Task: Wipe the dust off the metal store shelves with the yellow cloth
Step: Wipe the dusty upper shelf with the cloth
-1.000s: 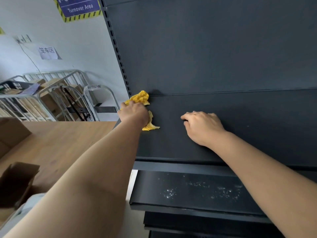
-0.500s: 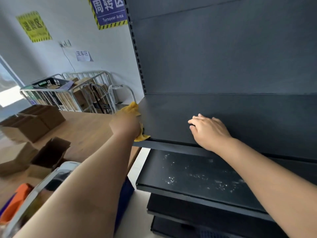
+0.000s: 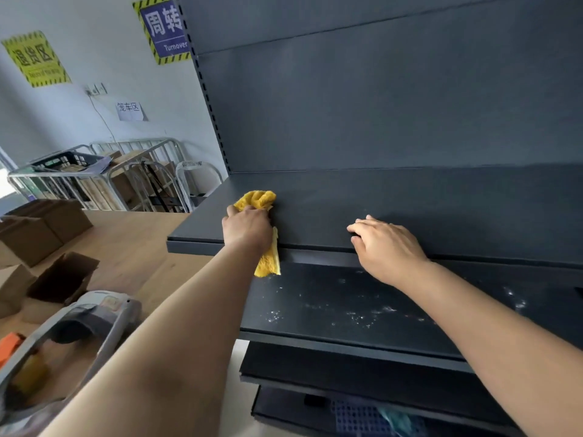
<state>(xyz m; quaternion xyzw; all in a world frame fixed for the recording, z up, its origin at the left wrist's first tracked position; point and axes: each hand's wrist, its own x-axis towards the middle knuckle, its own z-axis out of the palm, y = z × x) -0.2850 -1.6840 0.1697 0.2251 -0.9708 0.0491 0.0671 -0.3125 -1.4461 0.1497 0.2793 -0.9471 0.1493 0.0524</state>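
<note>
- A yellow wall sign with a black-striped border (image 3: 35, 58) hangs far left; its large characters read 退货区, and the small line under them is too blurred to read.
- A small white paper notice (image 3: 129, 110) lower on the wall reads 笼车区.
- A blue wall sign with a yellow-and-black striped border (image 3: 164, 28) shows 周转 and the word "Turnover"; its right part is hidden behind the shelf upright.
- Silver metal roll cages (image 3: 94, 178) stand against the wall, with brown cardboard boxes (image 3: 41, 228) on the wooden floor in front of them.
- The left hand (image 3: 247, 228) is closed over a bunched yellow microfibre cloth (image 3: 257, 200), pressing it on the left part of the dark grey metal top shelf (image 3: 394, 203); one end of the cloth hangs over the shelf's front edge.
- The right hand (image 3: 386, 244) lies palm down on the same shelf near its front edge, fingers loosely spread, holding nothing, apart from the cloth.
- The dark metal shelf below (image 3: 347, 307) carries scattered white specks of dust.
</note>
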